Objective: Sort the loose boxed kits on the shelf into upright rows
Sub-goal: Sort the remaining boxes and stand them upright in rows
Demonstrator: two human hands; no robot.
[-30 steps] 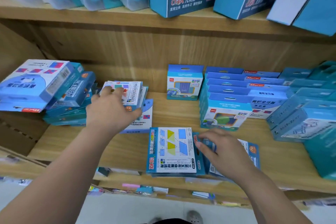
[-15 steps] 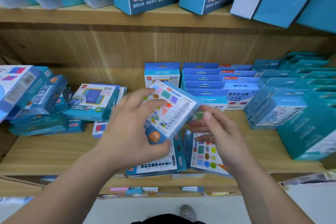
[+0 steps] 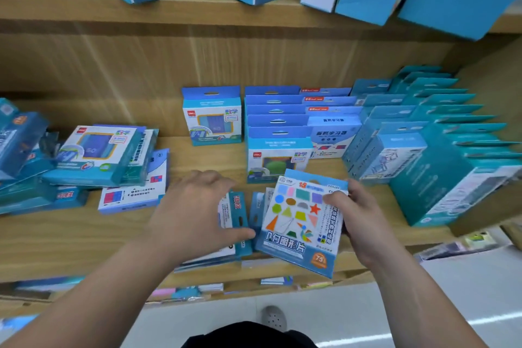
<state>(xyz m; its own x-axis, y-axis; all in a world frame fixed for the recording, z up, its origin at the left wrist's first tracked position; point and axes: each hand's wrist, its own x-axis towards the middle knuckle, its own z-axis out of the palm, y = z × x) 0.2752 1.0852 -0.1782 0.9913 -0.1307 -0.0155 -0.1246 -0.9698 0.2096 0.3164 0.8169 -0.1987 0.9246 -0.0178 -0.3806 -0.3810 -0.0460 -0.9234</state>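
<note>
Shapes kit (image 3: 299, 223): passed from left hand (image 3: 195, 212) to right hand (image 3: 358, 215), now gripped by its right edge, tilted above the shelf (image 3: 84, 240) front; left hand, released and spread, covers the flat kit (image 3: 238, 206), likely next to stand upright.

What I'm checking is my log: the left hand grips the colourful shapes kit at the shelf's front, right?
No: the head view shows the right hand gripping the colourful shapes kit at the shelf's front; the left hand rests on a flat kit.
</note>
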